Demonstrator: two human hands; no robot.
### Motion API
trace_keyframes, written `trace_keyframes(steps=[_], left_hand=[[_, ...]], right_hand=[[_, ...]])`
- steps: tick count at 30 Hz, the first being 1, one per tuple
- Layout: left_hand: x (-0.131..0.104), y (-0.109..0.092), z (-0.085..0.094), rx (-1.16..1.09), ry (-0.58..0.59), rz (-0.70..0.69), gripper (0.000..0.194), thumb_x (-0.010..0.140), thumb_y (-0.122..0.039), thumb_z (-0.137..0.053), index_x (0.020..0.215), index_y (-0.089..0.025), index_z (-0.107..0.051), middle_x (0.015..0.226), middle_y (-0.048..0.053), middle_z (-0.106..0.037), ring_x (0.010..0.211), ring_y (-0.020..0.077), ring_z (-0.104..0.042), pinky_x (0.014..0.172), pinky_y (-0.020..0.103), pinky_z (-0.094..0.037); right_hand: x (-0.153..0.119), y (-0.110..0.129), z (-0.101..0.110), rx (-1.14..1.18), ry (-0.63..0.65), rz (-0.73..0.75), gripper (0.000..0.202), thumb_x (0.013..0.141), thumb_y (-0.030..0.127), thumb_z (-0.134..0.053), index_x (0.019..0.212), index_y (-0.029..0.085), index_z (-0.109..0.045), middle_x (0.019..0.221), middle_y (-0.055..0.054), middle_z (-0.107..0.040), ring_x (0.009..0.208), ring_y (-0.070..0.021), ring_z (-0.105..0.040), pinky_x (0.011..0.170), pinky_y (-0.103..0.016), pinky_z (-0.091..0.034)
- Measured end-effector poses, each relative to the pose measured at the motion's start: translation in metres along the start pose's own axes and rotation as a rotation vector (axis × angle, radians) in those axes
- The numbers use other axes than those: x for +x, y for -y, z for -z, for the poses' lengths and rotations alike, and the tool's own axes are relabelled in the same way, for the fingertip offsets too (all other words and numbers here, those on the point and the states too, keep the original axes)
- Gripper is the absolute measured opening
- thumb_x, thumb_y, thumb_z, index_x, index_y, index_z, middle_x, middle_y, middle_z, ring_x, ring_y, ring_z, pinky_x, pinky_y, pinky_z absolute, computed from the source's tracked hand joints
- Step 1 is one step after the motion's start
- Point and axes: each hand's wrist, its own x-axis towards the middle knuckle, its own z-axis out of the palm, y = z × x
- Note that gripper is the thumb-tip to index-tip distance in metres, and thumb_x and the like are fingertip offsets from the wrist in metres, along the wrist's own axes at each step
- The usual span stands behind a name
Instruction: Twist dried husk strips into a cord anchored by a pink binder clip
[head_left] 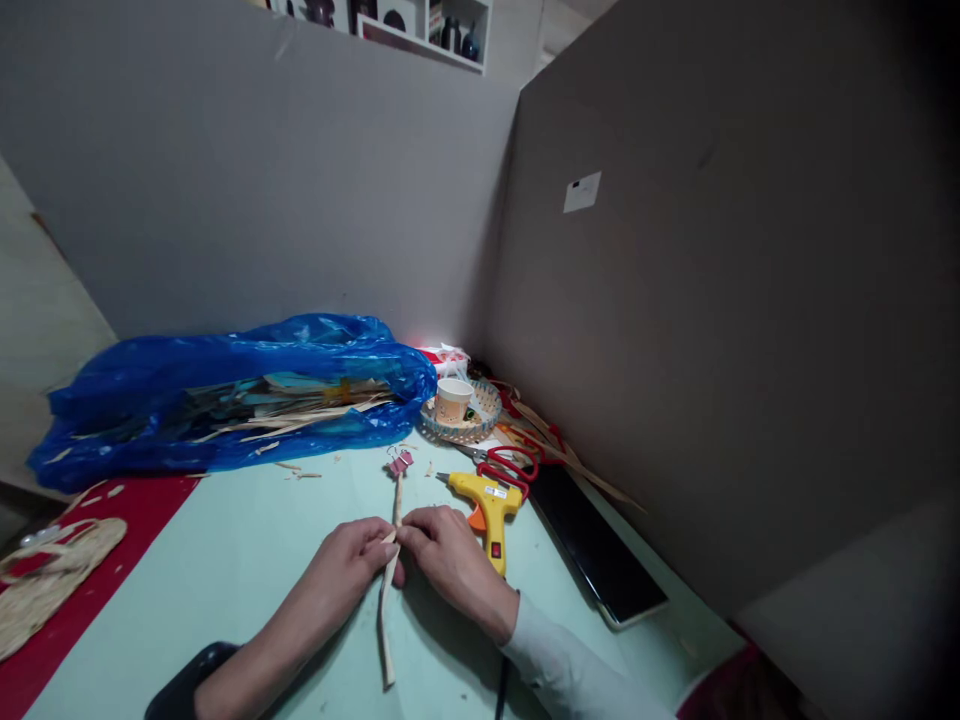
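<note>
A pale plant-fibre strip [385,630] runs lengthwise over the light green tabletop, its far end beside a pink binder clip [400,463]. My left hand [358,550] pinches the strip from the left, about midway along. From the other side my right hand [442,548] grips it at the same spot, thumb and forefinger closed. The fingertips of both hands nearly meet and partly hide the strip there. Just right of my right hand lies a yellow glue gun [491,500] with an orange trigger.
Behind, a blue plastic bag [225,350] holds many dry strips. Red-handled scissors [510,467], a woven basket [480,425] with a paper cup [453,402], and a black tablet-like slab [600,545] sit right. A woven sandal [64,580] lies left. Grey partitions [337,200] enclose the table.
</note>
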Motion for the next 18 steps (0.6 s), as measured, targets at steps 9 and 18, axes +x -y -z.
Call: trace_keyframes(steps=[9,18], left_hand=[[-0.022,-0.031,-0.009,0.549,-0.189,-0.021,0.031,0.087,-0.032,-0.033,0.061,-0.023,-0.049,0.061,0.003,-0.064,0.063,0.021,-0.058,0.065,0.031,-0.037],[-0.036,-0.019,-0.043,0.845,-0.065,-0.107,0.041,0.09,-0.018,-0.022,0.101,-0.016,-0.061,0.094,0.016,-0.072,0.08,0.03,-0.07,0.068,0.037,-0.042]], right_hand=[[0.0,-0.005,-0.007,0.101,-0.009,-0.043,0.03,0.081,0.017,-0.048,0.053,0.013,-0.059,0.047,0.002,-0.048,0.048,-0.0091,-0.04,0.051,-0.023,-0.025],[0.003,-0.005,-0.003,0.452,0.101,-0.204,0.021,0.077,0.019,-0.052,0.063,0.012,-0.065,0.047,0.004,-0.043,0.047,-0.008,-0.036,0.047,-0.022,-0.024]])
